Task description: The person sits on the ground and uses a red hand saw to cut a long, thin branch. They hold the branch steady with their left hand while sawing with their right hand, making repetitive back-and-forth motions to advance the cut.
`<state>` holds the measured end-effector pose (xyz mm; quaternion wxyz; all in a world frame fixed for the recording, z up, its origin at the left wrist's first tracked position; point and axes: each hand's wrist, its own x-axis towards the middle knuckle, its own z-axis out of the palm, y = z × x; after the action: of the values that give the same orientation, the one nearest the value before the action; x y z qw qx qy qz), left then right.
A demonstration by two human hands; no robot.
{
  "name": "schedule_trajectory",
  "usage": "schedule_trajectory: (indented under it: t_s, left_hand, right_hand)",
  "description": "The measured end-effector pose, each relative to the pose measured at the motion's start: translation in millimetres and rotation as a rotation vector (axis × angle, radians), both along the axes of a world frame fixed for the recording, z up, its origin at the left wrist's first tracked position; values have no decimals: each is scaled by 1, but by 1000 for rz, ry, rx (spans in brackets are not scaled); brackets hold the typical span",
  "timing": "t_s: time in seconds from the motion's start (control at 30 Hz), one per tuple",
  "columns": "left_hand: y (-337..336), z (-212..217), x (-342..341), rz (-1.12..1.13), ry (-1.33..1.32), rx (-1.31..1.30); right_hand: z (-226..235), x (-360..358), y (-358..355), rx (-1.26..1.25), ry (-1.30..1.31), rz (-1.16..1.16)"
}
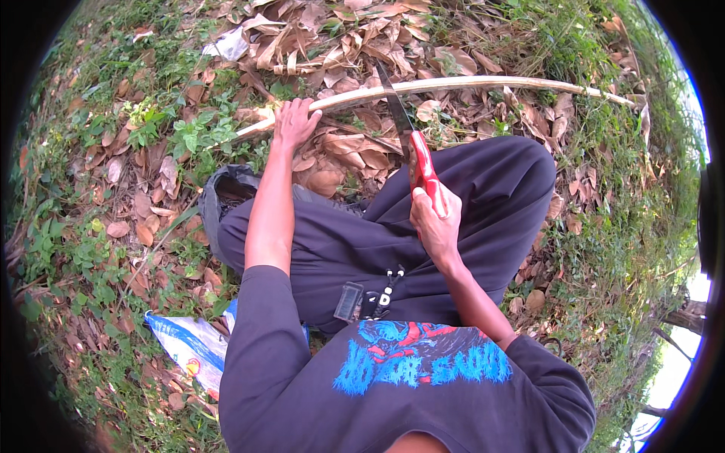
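A long pale stick (483, 81) lies across the dry leaves in front of me, from middle left to far right. My left hand (293, 122) presses down on the stick near its left end. A hand saw's red handle (423, 170) is gripped in my right hand (436, 219). Its dark blade (395, 102) rests across the stick, to the right of my left hand. I sit on the ground with my legs in dark trousers (483, 204) crossed under my arms.
Dry brown leaves (340, 45) and green weeds (181, 132) cover the ground. A blue and white plastic bag (189, 343) lies by my left side. A dark bag or cloth (223, 189) sits by my left knee. Tree trunks (683, 321) stand at far right.
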<state>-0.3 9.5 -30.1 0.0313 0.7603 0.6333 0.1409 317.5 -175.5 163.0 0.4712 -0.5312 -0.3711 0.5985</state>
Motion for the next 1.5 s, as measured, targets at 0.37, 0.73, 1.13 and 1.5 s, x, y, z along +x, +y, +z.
schedule_trajectory:
  t_s: [0.37, 0.73, 1.13, 1.5]
  left_hand:
    - [3, 2, 7, 87, -15, -58]
    - [3, 2, 8, 94, 6, -61]
    - [4, 6, 9, 103, 30, -105]
    - [6, 1, 8, 96, 42, -88]
  right_hand:
    - [-41, -11, 5, 86, -144, 10]
    - [-56, -4, 4, 76, -186, 47]
    - [-55, 3, 2, 86, -290, 40]
    - [-42, 3, 2, 69, -341, 31]
